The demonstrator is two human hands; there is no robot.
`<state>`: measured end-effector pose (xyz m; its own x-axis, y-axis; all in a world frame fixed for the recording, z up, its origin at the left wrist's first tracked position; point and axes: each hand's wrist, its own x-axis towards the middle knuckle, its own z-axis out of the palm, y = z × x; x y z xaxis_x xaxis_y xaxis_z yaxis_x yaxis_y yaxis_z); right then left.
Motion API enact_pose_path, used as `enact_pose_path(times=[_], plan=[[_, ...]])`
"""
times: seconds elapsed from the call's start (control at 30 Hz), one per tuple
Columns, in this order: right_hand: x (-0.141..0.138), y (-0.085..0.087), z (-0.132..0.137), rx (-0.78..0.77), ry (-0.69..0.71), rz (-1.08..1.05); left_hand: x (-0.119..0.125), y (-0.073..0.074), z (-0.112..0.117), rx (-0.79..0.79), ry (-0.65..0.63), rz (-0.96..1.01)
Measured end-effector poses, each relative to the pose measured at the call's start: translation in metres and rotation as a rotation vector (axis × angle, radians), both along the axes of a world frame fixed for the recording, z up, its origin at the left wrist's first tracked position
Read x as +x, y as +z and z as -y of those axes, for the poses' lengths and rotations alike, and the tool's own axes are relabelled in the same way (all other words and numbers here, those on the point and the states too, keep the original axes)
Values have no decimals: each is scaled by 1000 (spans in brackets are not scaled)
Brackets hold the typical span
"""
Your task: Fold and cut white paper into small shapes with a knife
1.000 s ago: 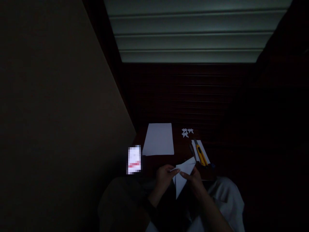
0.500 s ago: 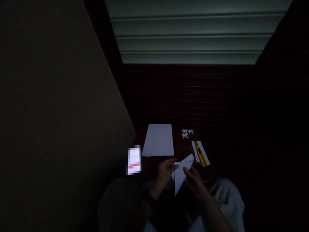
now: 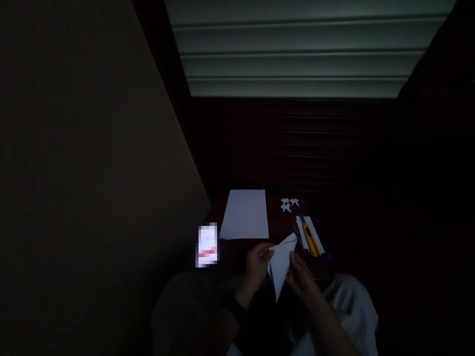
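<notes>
A folded sheet of white paper [image 3: 281, 262], shaped into points at the top right and the bottom, hangs over my lap at the table's near edge. My left hand [image 3: 257, 264] pinches its upper left corner between thumb and fingers. On the other side, my right hand [image 3: 302, 279] grips the paper's right edge, some fingers hidden behind it. Beyond the right hand, a yellow utility knife [image 3: 310, 240] with its blade out lies on a strip of white paper [image 3: 316, 232].
A white paper stack [image 3: 245, 215] lies on the dark table [image 3: 274, 217]. Several small folded paper shapes [image 3: 286, 205] sit behind the knife. To the left is a lit, pixelated rectangle [image 3: 208, 242]. A wall [image 3: 92, 148] rises at left, a slatted shutter [image 3: 293, 59] ahead.
The paper has turned a little and looks narrower. My right thumb has moved from the paper's face out to its right edge. My left hand keeps its pinch.
</notes>
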<state>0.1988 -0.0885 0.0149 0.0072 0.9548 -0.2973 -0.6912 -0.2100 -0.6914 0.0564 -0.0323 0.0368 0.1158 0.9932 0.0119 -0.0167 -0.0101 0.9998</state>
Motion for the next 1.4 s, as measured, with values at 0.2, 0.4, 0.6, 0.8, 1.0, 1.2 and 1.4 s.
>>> enact_pose_path(times=[0.2, 0.4, 0.6, 0.8, 1.0, 1.2, 1.4], plan=[[2, 4, -2, 1, -110, 16, 2, -2, 3, -24, -25, 75], [7, 2, -1, -30, -157, 41, 0, 1, 8, -75, 10, 62], [7, -6, -3, 4, -183, 66, 4, -9, 10, -62, 72, 56], [2, -8, -3, 25, -219, 82, 5, -1, 11, -17, 36, 24], [2, -4, -3, 39, -181, 76, 5, 15, 10, 167, -19, -166], [2, -3, -2, 24, -199, 68, 5, 12, 11, 239, 39, -230], [3, -2, -1, 43, -208, 48, 2, -6, 10, 143, 58, -194]])
